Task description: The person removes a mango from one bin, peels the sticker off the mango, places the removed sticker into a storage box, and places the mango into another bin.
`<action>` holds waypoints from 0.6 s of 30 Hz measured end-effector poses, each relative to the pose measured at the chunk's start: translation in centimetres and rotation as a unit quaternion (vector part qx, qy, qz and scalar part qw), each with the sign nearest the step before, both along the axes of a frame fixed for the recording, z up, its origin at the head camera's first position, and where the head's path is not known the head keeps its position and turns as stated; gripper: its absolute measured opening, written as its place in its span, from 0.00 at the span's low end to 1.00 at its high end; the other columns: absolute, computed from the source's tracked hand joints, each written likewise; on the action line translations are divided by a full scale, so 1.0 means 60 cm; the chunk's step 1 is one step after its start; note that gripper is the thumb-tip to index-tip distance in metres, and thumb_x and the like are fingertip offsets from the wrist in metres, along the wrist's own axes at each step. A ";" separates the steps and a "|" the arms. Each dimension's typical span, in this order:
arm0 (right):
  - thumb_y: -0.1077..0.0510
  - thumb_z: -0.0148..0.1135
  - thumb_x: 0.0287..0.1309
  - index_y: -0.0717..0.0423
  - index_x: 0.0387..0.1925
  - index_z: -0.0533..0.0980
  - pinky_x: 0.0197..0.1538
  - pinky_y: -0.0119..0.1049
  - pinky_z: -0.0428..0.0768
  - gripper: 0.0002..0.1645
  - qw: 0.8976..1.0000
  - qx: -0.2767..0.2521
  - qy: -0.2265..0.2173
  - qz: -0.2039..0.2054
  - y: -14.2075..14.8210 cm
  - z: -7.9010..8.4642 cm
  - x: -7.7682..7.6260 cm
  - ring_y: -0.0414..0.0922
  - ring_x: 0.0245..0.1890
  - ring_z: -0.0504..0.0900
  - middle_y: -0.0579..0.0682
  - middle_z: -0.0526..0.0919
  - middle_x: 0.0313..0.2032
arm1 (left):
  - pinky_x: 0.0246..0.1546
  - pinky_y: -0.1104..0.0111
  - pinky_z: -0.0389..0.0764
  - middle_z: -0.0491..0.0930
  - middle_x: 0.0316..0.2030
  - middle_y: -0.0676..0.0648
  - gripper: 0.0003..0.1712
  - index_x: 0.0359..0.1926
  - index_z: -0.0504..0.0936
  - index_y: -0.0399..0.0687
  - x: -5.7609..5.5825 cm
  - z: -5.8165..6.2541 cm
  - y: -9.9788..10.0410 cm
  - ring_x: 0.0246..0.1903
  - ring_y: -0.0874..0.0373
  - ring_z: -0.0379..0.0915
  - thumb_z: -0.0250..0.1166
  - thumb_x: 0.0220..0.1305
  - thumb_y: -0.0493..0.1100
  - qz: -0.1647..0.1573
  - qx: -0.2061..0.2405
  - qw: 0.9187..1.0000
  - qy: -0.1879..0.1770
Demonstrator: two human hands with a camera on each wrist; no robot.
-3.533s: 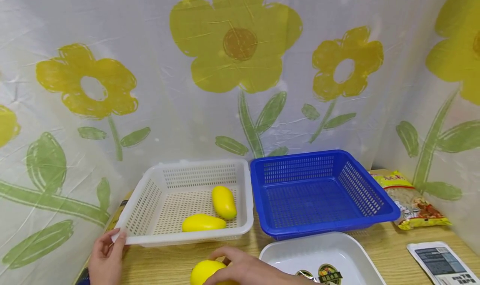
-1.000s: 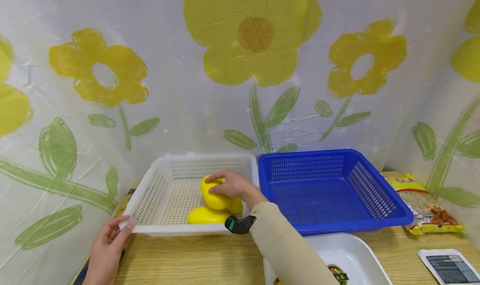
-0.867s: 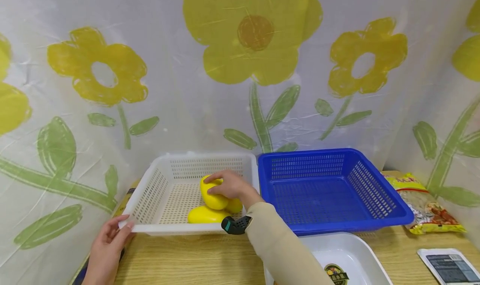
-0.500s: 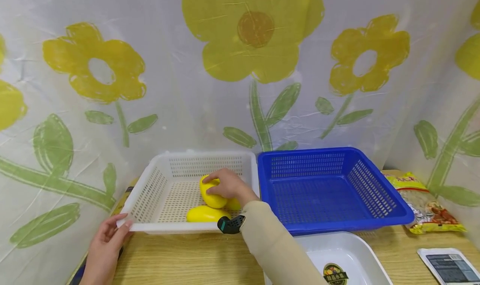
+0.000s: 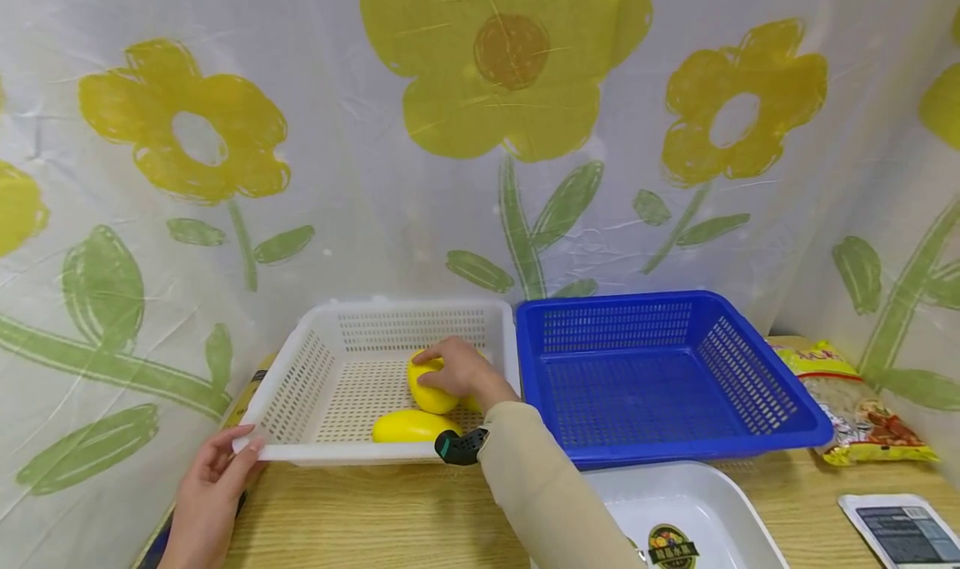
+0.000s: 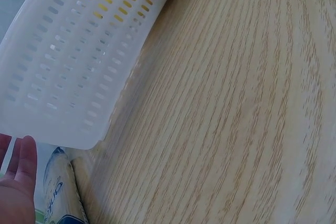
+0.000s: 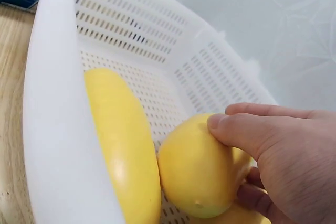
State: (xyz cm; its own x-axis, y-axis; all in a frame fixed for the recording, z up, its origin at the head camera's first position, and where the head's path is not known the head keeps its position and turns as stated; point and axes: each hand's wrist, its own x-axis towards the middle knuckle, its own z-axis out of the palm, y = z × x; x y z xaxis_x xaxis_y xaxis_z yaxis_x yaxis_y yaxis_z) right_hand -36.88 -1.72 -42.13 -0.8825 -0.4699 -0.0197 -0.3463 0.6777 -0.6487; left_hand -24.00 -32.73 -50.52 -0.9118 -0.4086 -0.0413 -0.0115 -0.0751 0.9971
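Note:
My right hand (image 5: 461, 371) reaches into the white perforated basket (image 5: 322, 452) and grips a yellow mango (image 5: 427, 398). In the right wrist view the thumb lies on top of this mango, the other fingers curling round its far side. A second mango (image 7: 121, 145) lies lengthwise along the basket's front wall, beside the held one. Mostly hidden under my hand and the held fruit is a third mango (image 5: 471, 404). At the basket's front left corner, my left hand (image 5: 206, 486) pinches the rim between thumb and fingers.
A blue perforated basket (image 5: 675, 448) stands right of the white one. In front of it is a white tray (image 5: 720, 502) with a fruit label (image 5: 670, 546). Farther right lie a yellow food bag (image 5: 862, 411) and a flat packet (image 5: 900, 523). A flowered curtain hangs behind.
The right hand has carried its mango from the table in front into the white basket, above the other mangoes. Over the last half second it shifted slightly right. The left hand stays at the corner.

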 end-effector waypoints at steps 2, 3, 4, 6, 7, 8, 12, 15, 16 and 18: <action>0.58 0.64 0.63 0.49 0.53 0.82 0.63 0.42 0.70 0.17 1.000 0.010 0.002 0.004 0.001 0.000 0.000 0.50 0.63 0.70 0.50 0.79 0.57 | 0.43 0.77 0.79 0.72 0.51 0.56 0.26 0.60 0.71 0.48 -0.003 -0.010 -0.007 0.45 0.71 0.74 0.67 0.64 0.47 -0.003 0.005 1.000 0.009; 0.58 0.63 0.64 0.49 0.53 0.82 0.63 0.42 0.70 0.16 1.000 0.014 0.001 0.005 0.001 -0.001 0.000 0.50 0.63 0.71 0.50 0.79 0.57 | 0.43 0.77 0.79 0.72 0.51 0.56 0.26 0.60 0.71 0.48 -0.005 -0.016 -0.012 0.45 0.70 0.75 0.67 0.64 0.47 -0.007 0.008 1.000 0.018; 0.58 0.63 0.64 0.49 0.53 0.83 0.63 0.42 0.71 0.16 1.000 0.019 0.001 0.006 0.001 0.000 0.000 0.50 0.63 0.71 0.49 0.79 0.58 | 0.43 0.77 0.79 0.73 0.50 0.56 0.26 0.60 0.72 0.48 -0.008 -0.022 -0.016 0.44 0.70 0.75 0.68 0.63 0.46 -0.010 0.010 1.000 0.027; 0.58 0.63 0.64 0.48 0.52 0.83 0.60 0.41 0.73 0.16 1.000 0.024 -0.005 0.003 0.002 0.001 0.001 0.49 0.61 0.72 0.49 0.79 0.58 | 0.43 0.76 0.80 0.74 0.50 0.57 0.25 0.59 0.73 0.50 -0.011 -0.031 -0.022 0.44 0.70 0.76 0.69 0.63 0.46 -0.018 0.005 0.999 0.042; 0.57 0.63 0.64 0.47 0.52 0.83 0.59 0.40 0.74 0.15 1.000 0.023 -0.008 0.001 0.003 0.001 0.001 0.49 0.60 0.74 0.49 0.79 0.57 | 0.43 0.76 0.80 0.74 0.50 0.57 0.25 0.59 0.73 0.50 -0.012 -0.033 -0.023 0.44 0.70 0.76 0.69 0.63 0.47 -0.019 0.003 0.999 0.045; 0.57 0.63 0.64 0.47 0.52 0.83 0.57 0.39 0.75 0.16 1.000 0.019 -0.012 -0.002 0.004 0.002 0.002 0.49 0.58 0.75 0.48 0.80 0.57 | 0.43 0.76 0.80 0.74 0.49 0.57 0.25 0.59 0.74 0.50 -0.013 -0.033 -0.023 0.44 0.70 0.76 0.69 0.63 0.46 -0.019 0.004 0.999 0.048; 0.54 0.62 0.64 0.47 0.54 0.82 0.53 0.39 0.78 0.17 1.000 -0.005 -0.026 -0.009 0.010 0.009 0.002 0.49 0.54 0.77 0.49 0.80 0.56 | 0.43 0.77 0.79 0.74 0.48 0.58 0.23 0.58 0.72 0.49 -0.004 -0.008 -0.007 0.44 0.71 0.75 0.67 0.65 0.45 -0.011 0.001 0.999 0.032; 0.54 0.61 0.66 0.49 0.56 0.80 0.55 0.41 0.77 0.18 0.999 -0.028 -0.040 -0.001 0.020 0.019 0.000 0.49 0.55 0.77 0.50 0.79 0.57 | 0.43 0.77 0.79 0.75 0.47 0.60 0.20 0.57 0.72 0.48 0.007 0.016 0.009 0.43 0.72 0.75 0.64 0.67 0.43 -0.011 0.003 1.000 0.024; 0.54 0.60 0.66 0.50 0.57 0.80 0.56 0.42 0.77 0.19 0.999 -0.031 -0.039 0.007 0.024 0.024 -0.001 0.50 0.56 0.77 0.50 0.79 0.57 | 0.43 0.78 0.79 0.76 0.46 0.61 0.20 0.57 0.72 0.47 0.010 0.021 0.012 0.42 0.72 0.75 0.64 0.67 0.42 -0.011 0.006 1.000 0.024; 0.53 0.59 0.67 0.51 0.58 0.78 0.58 0.43 0.76 0.20 0.998 -0.032 -0.040 0.021 0.036 0.035 -0.004 0.50 0.57 0.76 0.50 0.79 0.57 | 0.43 0.78 0.79 0.76 0.45 0.62 0.19 0.57 0.72 0.46 0.015 0.027 0.018 0.42 0.73 0.75 0.63 0.67 0.41 -0.010 0.010 1.000 0.024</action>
State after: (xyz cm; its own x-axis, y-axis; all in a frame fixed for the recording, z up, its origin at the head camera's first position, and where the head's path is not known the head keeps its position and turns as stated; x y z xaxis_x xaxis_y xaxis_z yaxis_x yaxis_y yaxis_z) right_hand -37.13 0.45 -40.01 -0.8592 -0.5084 -0.0580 -0.3186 0.6202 -0.7168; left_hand -23.13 -31.68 -48.87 -0.9207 -0.3903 -0.0051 0.0348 -0.0952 0.9948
